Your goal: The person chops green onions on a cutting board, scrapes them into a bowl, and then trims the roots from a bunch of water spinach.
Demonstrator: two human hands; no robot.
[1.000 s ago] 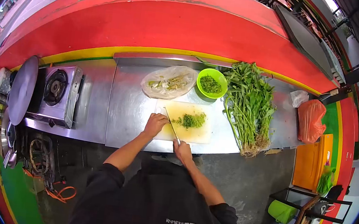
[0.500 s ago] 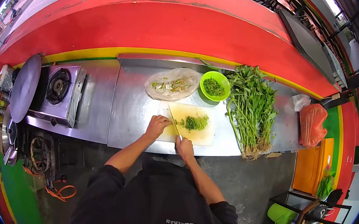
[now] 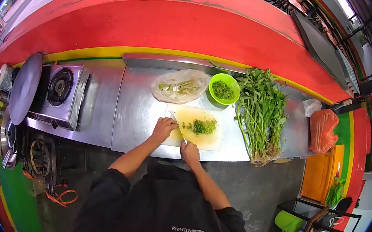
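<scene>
My right hand point(image 3: 190, 153) is closed round the handle of a kitchen knife point(image 3: 183, 136), whose blade slants up and left across a pale cutting board point(image 3: 212, 144). Against the blade's left side my left hand point(image 3: 164, 129) is closed, with its fingers bent; whatever it grips is hidden. Chopped green herbs point(image 3: 204, 127) lie in a small heap on the board, just right of the blade. Behind the board stand a lime-green bowl point(image 3: 236, 96) with chopped greens point(image 3: 222, 90) inside and a clear plastic bag point(image 3: 160, 95) of stems and trimmings.
A large bunch of leafy stalks with roots point(image 3: 262, 111) lies right of the board on the steel counter point(image 3: 134, 128). Farther right sits a red plastic bag point(image 3: 322, 130). At left are a gas stove point(image 3: 62, 93) and a big round lid point(image 3: 25, 88). A red wall point(image 3: 173, 29) runs behind.
The knife blade has tilted, so more of its flat face shows near the tip. Both hands stay in nearly the same place, and the heap of herbs looks much the same.
</scene>
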